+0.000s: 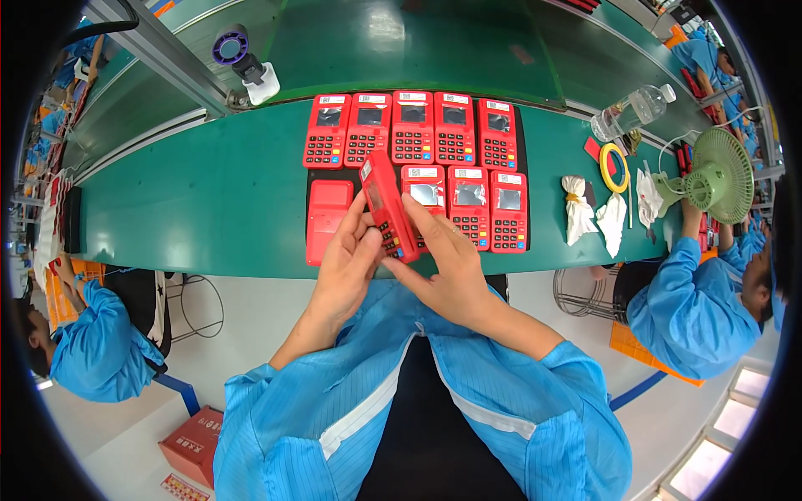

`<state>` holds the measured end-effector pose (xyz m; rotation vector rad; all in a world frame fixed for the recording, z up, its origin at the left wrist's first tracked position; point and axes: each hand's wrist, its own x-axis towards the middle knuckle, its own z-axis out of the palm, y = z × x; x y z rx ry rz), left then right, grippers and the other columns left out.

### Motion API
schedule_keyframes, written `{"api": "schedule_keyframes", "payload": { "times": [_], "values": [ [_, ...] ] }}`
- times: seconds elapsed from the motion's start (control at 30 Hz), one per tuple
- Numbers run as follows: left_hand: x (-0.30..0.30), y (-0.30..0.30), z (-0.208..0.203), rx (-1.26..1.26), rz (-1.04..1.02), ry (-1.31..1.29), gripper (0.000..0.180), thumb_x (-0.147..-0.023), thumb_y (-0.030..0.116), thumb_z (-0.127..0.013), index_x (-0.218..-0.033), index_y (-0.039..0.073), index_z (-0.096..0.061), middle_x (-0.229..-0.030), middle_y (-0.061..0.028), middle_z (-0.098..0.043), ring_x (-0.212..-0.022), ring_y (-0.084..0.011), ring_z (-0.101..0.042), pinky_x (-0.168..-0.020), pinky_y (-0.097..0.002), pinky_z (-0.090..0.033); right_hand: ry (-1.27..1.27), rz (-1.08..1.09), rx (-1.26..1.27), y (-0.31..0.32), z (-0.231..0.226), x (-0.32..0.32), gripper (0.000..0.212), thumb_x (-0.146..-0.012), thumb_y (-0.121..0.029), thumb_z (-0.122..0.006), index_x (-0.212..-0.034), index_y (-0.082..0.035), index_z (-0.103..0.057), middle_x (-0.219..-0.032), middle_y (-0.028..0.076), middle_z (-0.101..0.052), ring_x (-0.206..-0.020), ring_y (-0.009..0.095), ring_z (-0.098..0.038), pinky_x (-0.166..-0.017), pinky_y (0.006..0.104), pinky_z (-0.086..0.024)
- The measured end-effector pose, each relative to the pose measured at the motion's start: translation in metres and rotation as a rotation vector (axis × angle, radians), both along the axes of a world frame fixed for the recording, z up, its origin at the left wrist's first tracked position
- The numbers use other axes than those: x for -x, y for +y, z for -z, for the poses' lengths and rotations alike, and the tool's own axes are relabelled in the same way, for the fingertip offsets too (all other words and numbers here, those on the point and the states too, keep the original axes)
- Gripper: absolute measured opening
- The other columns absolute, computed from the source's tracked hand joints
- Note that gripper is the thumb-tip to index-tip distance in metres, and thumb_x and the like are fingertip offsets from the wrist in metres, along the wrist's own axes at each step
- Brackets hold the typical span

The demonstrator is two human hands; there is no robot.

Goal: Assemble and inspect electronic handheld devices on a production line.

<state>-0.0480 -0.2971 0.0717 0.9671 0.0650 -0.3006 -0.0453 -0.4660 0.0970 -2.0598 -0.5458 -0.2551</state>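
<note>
A red payment terminal is held tilted between my two hands, above the near row of a dark tray. My left hand is closed on its left side, the thumb near the keypad. On its right side my right hand grips it, a finger along the edge and the thumb at the lower end. Beneath and around it lie several more red terminals, screens and keypads up, in two rows. One terminal at the near left of the tray lies with its plain red back up.
Right of the tray lie a yellow tape roll, crumpled white wrappings and a clear plastic bottle. A green fan stands beyond them. A small purple-and-black fan stands at the back left. Co-workers in blue sit on both sides.
</note>
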Motion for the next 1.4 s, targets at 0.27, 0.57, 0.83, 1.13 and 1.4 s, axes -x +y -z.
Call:
{"api": "schedule_keyframes", "payload": {
  "times": [0.27,0.57,0.83,1.13,1.4],
  "values": [
    [0.01,0.025,0.003,-0.183,0.153,-0.124,0.106,-0.077,-0.013,-0.075,-0.161,0.002,-0.012,-0.135,-0.0126,-0.051,-0.121,-0.0195,-0.058,-0.095,-0.0315,-0.055,0.116,-0.02,0.025,-0.002,0.023,0.013,0.081,-0.083,-0.024,-0.082,-0.148,0.003,-0.042,-0.1,0.019,-0.062,-0.085,0.032,-0.063,-0.073,0.0396,-0.053],
    [0.013,0.03,0.015,-1.259,0.068,-0.346,0.086,-0.076,-0.002,-0.081,-0.151,-0.002,-0.04,-0.111,-0.015,-0.059,-0.072,-0.0196,-0.064,-0.063,-0.0304,-0.054,-0.084,0.129,0.372,0.012,0.035,0.0,0.065,-0.077,-0.03,-0.083,-0.13,0.001,-0.061,-0.087,0.011,-0.062,-0.077,0.026,-0.063,-0.064,0.0363,-0.052],
    [0.015,0.036,0.01,-1.524,-0.284,-0.387,0.112,-0.066,0.017,-0.092,-0.156,0.0,-0.027,-0.129,-0.0193,-0.047,-0.118,-0.0352,-0.044,-0.099,-0.0445,-0.043,-0.111,0.132,0.32,0.007,0.029,-0.012,0.047,-0.079,-0.024,-0.082,-0.117,0.0,-0.068,-0.092,0.01,-0.063,-0.081,0.025,-0.065,-0.064,0.0351,-0.053],
    [0.017,0.057,0.033,-1.433,-0.341,-0.331,0.105,-0.072,0.012,-0.084,-0.156,-0.004,-0.022,-0.128,-0.0209,-0.046,-0.117,-0.036,-0.044,-0.102,-0.0455,-0.041,-0.039,0.072,0.209,0.006,0.026,-0.012,0.034,-0.084,-0.011,-0.078,-0.115,-0.002,-0.069,-0.099,0.011,-0.064,-0.085,0.026,-0.066,-0.067,0.0356,-0.055],
    [0.028,0.041,0.0,-1.245,-0.478,-0.642,0.102,-0.068,0.002,-0.085,-0.153,-0.006,-0.028,-0.128,-0.0205,-0.057,-0.112,-0.0344,-0.055,-0.095,-0.0417,-0.048,0.076,-0.101,-0.071,0.012,0.001,-0.024,0.075,-0.082,-0.011,-0.08,-0.148,-0.006,-0.044,-0.133,0.017,-0.057,-0.115,0.027,-0.061,-0.091,0.0369,-0.053]
  ]
}}
